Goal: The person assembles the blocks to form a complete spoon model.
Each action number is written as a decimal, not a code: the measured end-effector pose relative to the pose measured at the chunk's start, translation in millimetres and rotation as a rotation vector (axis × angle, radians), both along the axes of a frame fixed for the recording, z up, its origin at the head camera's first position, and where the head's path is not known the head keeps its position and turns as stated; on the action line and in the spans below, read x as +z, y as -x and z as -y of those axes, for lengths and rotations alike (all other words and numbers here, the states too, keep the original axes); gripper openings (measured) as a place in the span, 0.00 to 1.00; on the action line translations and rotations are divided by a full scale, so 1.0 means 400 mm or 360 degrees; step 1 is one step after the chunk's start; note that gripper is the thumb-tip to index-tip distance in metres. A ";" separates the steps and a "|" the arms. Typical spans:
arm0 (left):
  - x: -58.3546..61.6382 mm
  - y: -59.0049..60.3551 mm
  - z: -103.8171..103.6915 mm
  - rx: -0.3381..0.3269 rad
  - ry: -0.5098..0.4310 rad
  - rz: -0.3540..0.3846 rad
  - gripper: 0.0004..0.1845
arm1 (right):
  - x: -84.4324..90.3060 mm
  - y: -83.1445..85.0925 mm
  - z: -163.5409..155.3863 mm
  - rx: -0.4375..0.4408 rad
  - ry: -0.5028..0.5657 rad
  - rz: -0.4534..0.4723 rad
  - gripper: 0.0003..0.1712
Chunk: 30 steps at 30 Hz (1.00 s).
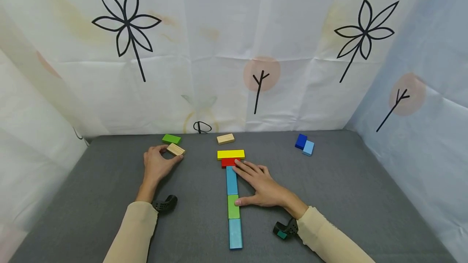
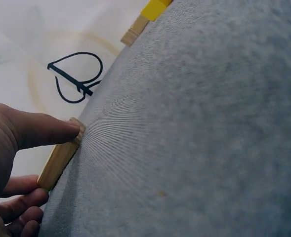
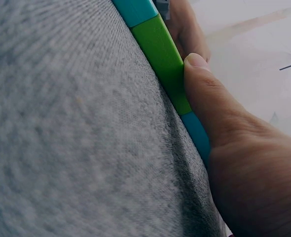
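Observation:
My left hand [image 1: 158, 163] pinches a plain wooden block [image 1: 176, 149] between thumb and fingers at the table's back left. The left wrist view shows the thumb on one end of the wooden block [image 2: 61, 160] and the fingers at the other. In the middle, a line of flat blocks runs away from me: a light blue block [image 1: 235, 234], a green block [image 1: 233, 210], another light blue block [image 1: 231, 182], a red block [image 1: 227, 162] and a crosswise yellow block [image 1: 230, 154]. My right hand [image 1: 265, 188] lies spread along its right side, thumb against the green block [image 3: 160, 54], fingertips by the red one.
Behind the left hand lies a loose green block [image 1: 171, 139]. Another wooden block [image 1: 225, 139] sits beyond the yellow one. At the back right, a dark blue block [image 1: 301, 141] touches a light blue block [image 1: 308, 148]. Patterned cloth [image 1: 219, 72] hangs behind the grey table [image 1: 347, 198].

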<state>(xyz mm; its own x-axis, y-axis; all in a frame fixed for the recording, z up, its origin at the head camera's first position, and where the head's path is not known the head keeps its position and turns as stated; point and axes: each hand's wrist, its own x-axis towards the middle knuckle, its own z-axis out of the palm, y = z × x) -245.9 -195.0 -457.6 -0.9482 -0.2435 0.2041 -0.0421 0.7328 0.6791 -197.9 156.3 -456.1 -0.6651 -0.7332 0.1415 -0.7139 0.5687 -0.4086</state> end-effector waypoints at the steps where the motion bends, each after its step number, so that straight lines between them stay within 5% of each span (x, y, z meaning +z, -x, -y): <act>1: 0.001 0.000 0.000 -0.0002 -0.0007 0.0006 0.37 | 0.000 0.000 0.000 0.0001 0.0000 0.0003 0.54; 19: 0.066 -0.005 -0.073 -0.0250 -0.0103 0.0058 0.37 | -0.004 0.001 0.001 -0.0004 -0.0006 -0.0031 0.54; 30: 0.098 0.042 -0.170 -0.0500 -0.0204 0.0048 0.36 | -0.001 0.002 0.001 -0.0016 -0.0035 -0.0043 0.54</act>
